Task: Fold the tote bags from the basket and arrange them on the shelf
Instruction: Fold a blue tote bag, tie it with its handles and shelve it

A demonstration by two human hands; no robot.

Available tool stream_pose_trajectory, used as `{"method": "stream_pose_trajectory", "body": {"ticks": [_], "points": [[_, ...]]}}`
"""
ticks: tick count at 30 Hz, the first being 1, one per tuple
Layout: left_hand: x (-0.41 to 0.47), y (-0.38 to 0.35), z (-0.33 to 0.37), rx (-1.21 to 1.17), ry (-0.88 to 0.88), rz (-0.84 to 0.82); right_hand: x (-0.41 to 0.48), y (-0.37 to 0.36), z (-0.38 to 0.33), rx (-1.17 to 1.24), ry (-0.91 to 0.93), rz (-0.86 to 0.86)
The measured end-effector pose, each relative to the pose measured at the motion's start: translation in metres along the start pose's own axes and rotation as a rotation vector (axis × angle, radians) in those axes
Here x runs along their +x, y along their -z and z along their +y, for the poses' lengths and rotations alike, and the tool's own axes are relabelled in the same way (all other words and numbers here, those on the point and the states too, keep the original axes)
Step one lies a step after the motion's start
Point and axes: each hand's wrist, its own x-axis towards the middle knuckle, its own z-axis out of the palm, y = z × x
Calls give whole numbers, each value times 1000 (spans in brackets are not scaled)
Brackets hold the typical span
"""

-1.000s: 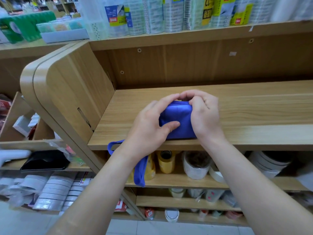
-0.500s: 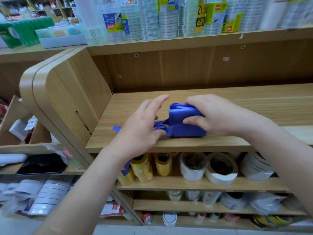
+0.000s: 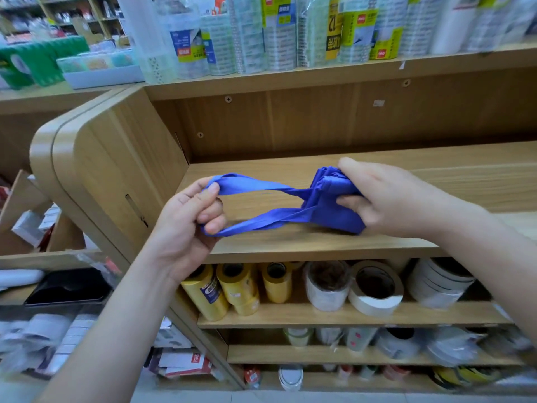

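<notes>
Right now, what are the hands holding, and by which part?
A blue tote bag: left hand grips its handle loop, right hand grips the folded body.

Bare forearms (image 3: 122,315), left hand (image 3: 186,219), right hand (image 3: 389,199).

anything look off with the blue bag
The handles stretch out sideways in a twisted loop, held by the left hand, while the right hand grips the folded bag over the shelf. Not a tidy bundle yet.
</notes>
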Motion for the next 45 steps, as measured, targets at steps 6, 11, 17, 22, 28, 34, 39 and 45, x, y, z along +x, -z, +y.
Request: {"method": "stream_pose_trajectory", "body": {"ticks": [6,11,17,22,28,34,39,45], "points": [[12,0,1,-29,88,216,-5,-9,1,345,-1,81],[1,3,8,538,-92,53,-6,-1,14,338,-62,36],[-20,-19,17,1599,-923,-262,-3,15,21,321,-51,-44],[2,-12,-12,1969,-787,-332,-1,21,28,463,-43,-146],[3,-9,-4,1127,-322,-550,-1,11,53,658,-176,-143],[1,-30,22,460,-213,-707,2,-2,64,838,-268,-160],[17,-47,23,113,-25,-715,3,6,46,714,-122,-18],[33,-62,22,-31,105,-710,-9,35,-16,-176,71,-33]]}}
